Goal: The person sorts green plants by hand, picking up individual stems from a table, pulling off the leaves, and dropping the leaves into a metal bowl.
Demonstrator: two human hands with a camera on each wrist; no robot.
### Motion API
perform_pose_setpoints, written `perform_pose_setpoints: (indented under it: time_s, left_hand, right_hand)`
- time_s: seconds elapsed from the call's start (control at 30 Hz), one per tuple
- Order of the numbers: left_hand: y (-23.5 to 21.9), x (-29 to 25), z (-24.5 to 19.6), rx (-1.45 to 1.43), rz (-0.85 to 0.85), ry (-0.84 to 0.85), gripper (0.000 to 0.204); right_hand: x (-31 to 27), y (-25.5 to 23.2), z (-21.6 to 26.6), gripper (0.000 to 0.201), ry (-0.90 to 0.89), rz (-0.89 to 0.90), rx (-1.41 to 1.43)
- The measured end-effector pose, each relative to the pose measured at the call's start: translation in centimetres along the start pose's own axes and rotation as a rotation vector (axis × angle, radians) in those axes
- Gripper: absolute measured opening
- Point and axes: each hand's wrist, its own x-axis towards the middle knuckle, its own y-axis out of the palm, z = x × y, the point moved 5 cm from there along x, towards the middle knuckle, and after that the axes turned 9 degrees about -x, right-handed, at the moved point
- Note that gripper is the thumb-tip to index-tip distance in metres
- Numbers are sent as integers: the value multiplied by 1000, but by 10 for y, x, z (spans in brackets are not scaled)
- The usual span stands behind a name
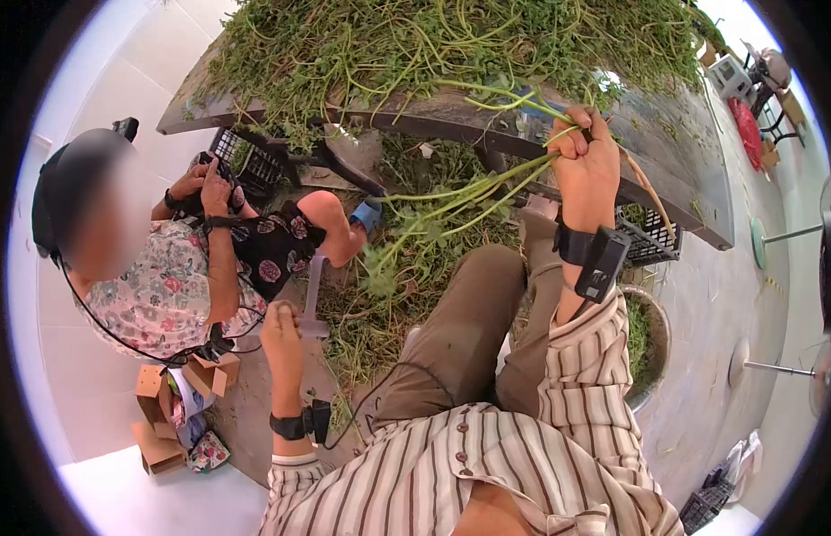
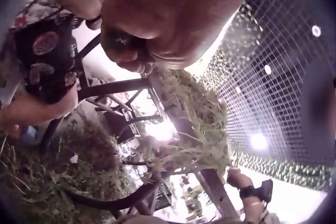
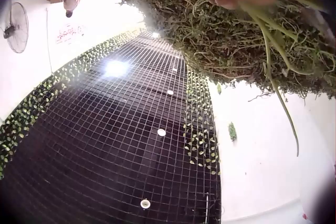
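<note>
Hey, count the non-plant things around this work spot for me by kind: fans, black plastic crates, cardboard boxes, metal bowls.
Fans: 2
Black plastic crates: 3
Cardboard boxes: 3
Metal bowls: 1
Total: 9

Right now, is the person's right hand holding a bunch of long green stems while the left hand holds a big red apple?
Not quite. The right hand does grip the long green stems, but the left hand holds a slim pale grey handled tool, not an apple. The head view shows it.
</note>
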Motion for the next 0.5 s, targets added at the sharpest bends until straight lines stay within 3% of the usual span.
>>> perform_pose_setpoints:
  time_s: [0.03,0.13,0.2,0.3,0.37,0.5]
  left_hand:
    - [2,1,1,-2,2,0,15]
    - [31,1,-29,34,21,123,15]
    - [65,-3,-64,-10,108,340,17]
    - [106,-9,-112,-110,224,349,16]
    - [131,-15,-137,-173,299,584,15]
    - [171,-19,-155,-105,318,695,15]
  right_hand:
    - [-1,3,2,18,-9,60,8]
    - [-8,6,-5,17,-16,20,-14]
    - [-9,5,-6,15,-5,25,9]
    - [-6,0,-4,15,-31,14,-11]
    - [-10,3,-4,15,-13,41,-4]
    - [-16,9,-6,15,8,14,-4]
